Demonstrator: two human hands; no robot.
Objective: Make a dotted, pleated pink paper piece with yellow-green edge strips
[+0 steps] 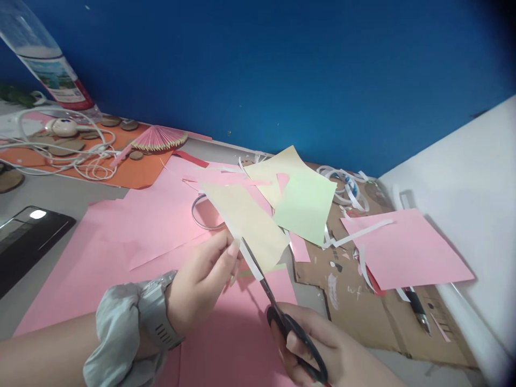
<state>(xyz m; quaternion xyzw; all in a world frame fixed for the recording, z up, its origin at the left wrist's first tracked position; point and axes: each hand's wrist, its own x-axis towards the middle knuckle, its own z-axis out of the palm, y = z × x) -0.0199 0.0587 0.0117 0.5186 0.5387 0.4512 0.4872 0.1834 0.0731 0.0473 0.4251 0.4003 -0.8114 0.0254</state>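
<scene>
My left hand [207,269] pinches the near edge of a pale yellow sheet of paper [250,223] between thumb and fingers. In my right hand [314,344] is a pair of black-handled scissors [282,320], fingers through the loops. The blades reach up along the sheet's near edge, where a narrow white-looking strip [250,260] lies on the blade's left side. Just beneath the hands spreads large pink paper [234,333]. Beyond the held sheet lie a light green sheet [308,207] and another yellow sheet [266,164].
A brown cardboard piece [363,322] on the right carries a pink sheet [403,250], a pen [418,310] and paper strips. At left are a phone [32,236], a bottle [52,70], white cables [97,161] and a pink folded fan [159,138] on orange paper [141,172]. A blue wall [258,70] stands behind.
</scene>
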